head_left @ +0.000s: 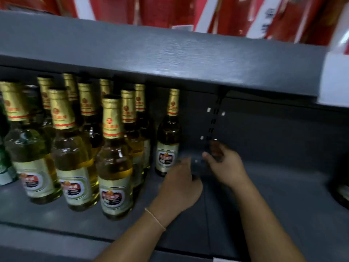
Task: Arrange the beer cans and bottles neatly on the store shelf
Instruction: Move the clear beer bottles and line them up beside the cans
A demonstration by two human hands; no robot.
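Note:
Several clear beer bottles [113, 157] with gold foil necks and cream labels stand in rows on the left of the dark grey shelf [283, 195]. One more such bottle [168, 133] stands alone to their right, near the back. Just right of it, both my hands reach in around a dark, blurred object [197, 163], perhaps a can. My left hand [179, 184] lies against its left side with its fingertips hidden. My right hand [224, 163] curls thumb and fingers round its right side.
A green bottle [3, 157] shows at the far left edge. Another dark bottle or can [341, 191] sits at the right edge. The upper shelf board [170, 53] overhangs closely and carries red cartons [160, 10]. A slotted upright [213, 120] runs down the back wall.

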